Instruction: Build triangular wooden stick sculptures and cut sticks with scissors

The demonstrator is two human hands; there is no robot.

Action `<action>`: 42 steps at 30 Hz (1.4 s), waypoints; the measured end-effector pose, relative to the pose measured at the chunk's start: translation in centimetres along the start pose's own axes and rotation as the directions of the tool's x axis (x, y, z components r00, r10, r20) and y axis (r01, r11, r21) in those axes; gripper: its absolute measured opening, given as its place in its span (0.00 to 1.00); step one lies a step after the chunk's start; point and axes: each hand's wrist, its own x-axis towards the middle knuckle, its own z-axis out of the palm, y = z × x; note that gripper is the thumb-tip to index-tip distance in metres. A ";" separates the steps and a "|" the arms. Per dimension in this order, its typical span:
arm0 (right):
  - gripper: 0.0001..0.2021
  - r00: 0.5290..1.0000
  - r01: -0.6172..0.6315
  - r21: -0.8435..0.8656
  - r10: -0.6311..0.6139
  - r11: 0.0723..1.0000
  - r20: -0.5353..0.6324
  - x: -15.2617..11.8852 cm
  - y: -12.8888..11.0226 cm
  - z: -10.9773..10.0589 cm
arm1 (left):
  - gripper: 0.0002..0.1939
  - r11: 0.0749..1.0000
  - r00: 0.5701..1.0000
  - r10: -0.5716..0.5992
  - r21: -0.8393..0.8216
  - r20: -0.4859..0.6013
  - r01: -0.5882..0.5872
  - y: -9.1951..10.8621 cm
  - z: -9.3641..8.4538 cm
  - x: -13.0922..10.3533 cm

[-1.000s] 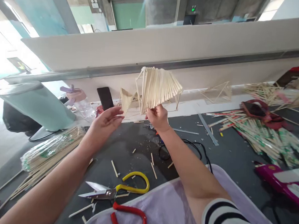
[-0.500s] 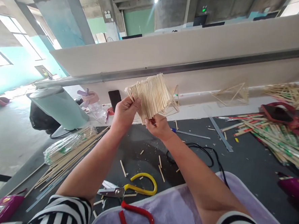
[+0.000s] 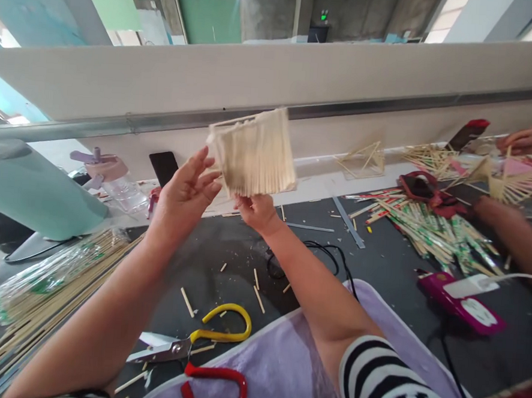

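A small panel of thin wooden sticks (image 3: pixel 260 153), laid side by side, is held up above the table and looks slightly blurred. Along its lower edge, my right hand (image 3: pixel 258 212) pinches it with fingers closed. My left hand (image 3: pixel 188 188) is beside the panel's left edge, fingers spread and apart, apparently not gripping it. Below my hands lie scissors (image 3: pixel 180 347) with one yellow and one red handle, blades apart, partly on a purple cloth (image 3: pixel 292 363).
Bundled long sticks (image 3: pixel 75 289) lie at left near a green roll (image 3: pixel 45 191) and a bottle (image 3: pixel 118 181). Rightward are wrapped sticks (image 3: pixel 439 233), a magenta device (image 3: pixel 462 301), a stick frame (image 3: pixel 363 160) and another person's hand (image 3: pixel 531 143). A metal ruler (image 3: pixel 348 222) lies behind a black cable (image 3: pixel 335 251).
My left hand has let go of the stick panel and opened. The panel has been lifted and turned in my right hand. The view has swung right, bringing another person's hands into sight.
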 end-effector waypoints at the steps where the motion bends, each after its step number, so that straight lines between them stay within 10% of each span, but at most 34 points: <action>1: 0.12 0.998 -0.030 0.009 0.030 1.000 -0.046 0.4 0.7 -1.0 | 0.28 1.000 1.000 0.001 -0.009 0.023 -0.001 -0.2 -0.4 -0.2; 5: 0.09 0.926 -0.184 0.124 0.214 0.975 -0.310 1.6 4.4 -5.1 | 0.31 0.995 0.994 -0.094 0.025 0.061 0.093 -1.2 -2.9 -2.2; 9: 0.05 0.842 -0.406 0.222 0.457 0.887 -0.286 1.7 8.1 -7.2 | 0.31 0.961 0.961 -0.274 0.052 0.027 0.272 -2.3 -5.6 -4.9; 19: 0.05 0.657 -0.699 0.227 0.735 0.678 -0.171 0.0 11.5 -4.0 | 0.31 0.857 0.868 -0.492 0.140 -0.062 0.496 -5.1 -7.7 -9.8; 42: 0.06 0.672 -0.713 0.154 0.729 0.685 -0.133 -1.1 13.5 -3.0 | 0.36 0.788 0.802 -0.598 0.184 -0.003 0.588 -7.6 -8.4 -11.8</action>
